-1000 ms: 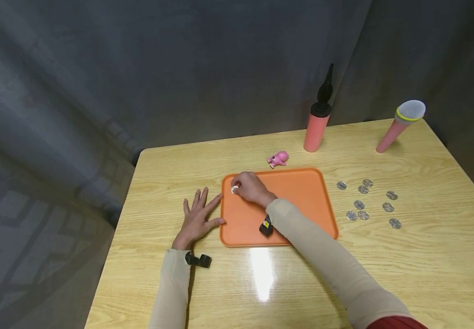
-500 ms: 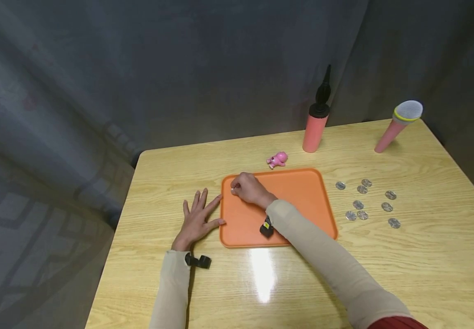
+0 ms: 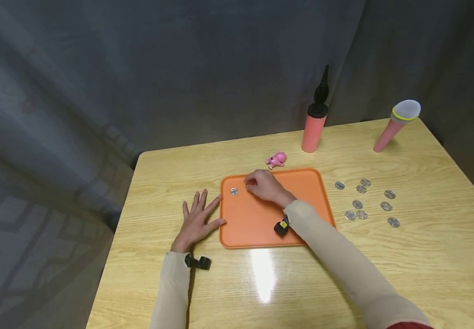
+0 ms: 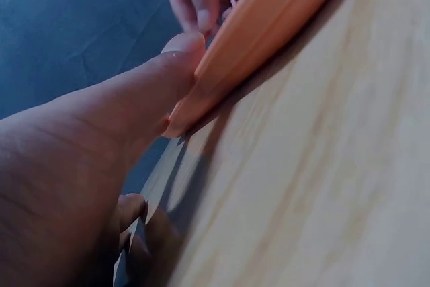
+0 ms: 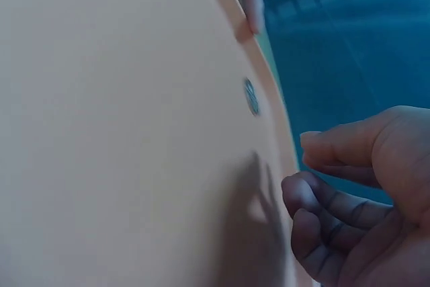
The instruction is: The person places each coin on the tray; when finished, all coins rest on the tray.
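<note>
A silver coin [image 3: 234,191] lies flat in the far left corner of an orange tray [image 3: 245,224]. My right hand [image 3: 265,186] hovers over the tray just right of that coin. In the right wrist view its thumb and fingers are loosely bent, with a gap and nothing between them; the coin [image 5: 251,97] lies apart from them. My left hand [image 3: 196,226] rests on the table with fingers spread. Its thumb [image 4: 185,48] touches the tray's left rim, and its index fingertip reaches the rim higher up.
Several more silver coins [image 3: 357,204] lie scattered on the table right of the tray. Behind the tray sits a small pink figure [image 3: 276,160]. A pink and black hand pump [image 3: 315,128] and a pink toy microphone [image 3: 389,132] stand near the back edge.
My right hand has let go of the coin, which now lies in the tray's far left corner, and has moved right. The left hand has stayed at the tray's rim.
</note>
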{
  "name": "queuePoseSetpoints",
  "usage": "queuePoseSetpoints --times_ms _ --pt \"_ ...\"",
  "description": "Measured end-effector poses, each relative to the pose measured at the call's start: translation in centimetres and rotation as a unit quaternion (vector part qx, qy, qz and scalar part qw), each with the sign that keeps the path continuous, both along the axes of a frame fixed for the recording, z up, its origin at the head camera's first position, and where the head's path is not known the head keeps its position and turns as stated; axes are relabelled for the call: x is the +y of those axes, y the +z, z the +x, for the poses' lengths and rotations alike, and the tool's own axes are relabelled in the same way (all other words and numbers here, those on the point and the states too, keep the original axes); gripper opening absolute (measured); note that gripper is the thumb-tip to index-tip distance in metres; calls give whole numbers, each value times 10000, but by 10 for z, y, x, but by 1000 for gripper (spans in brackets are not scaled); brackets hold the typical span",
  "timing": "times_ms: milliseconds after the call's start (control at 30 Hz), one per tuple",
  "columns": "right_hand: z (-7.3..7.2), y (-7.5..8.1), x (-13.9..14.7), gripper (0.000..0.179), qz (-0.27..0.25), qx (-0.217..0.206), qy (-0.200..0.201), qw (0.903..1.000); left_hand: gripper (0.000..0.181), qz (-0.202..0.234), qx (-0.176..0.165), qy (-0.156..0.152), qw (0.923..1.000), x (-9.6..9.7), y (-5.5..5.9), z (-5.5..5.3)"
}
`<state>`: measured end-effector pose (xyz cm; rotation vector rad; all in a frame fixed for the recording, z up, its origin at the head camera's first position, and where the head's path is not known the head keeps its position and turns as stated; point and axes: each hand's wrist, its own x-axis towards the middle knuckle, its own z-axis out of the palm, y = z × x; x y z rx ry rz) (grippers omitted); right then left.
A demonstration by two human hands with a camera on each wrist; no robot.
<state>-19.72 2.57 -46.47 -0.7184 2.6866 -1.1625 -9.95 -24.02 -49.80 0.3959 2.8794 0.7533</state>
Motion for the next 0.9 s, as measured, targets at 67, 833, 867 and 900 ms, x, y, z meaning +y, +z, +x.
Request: queuePoseSetpoints --times_ms 67,833,867,900 --pt "0 2 10 23 -86 -23 -46 10000 74 -43 30 -2 10000 0 0 0" --pt "14 26 133 21 105 -9 -1098 9939 73 41 -21 6 10000 1 0 0" --pt "14 26 138 21 90 -29 -1152 9933 73 40 -23 3 10000 2 0 0" --pt "15 26 142 21 58 -76 -1199 9927 73 47 -24 2 10000 2 0 0"
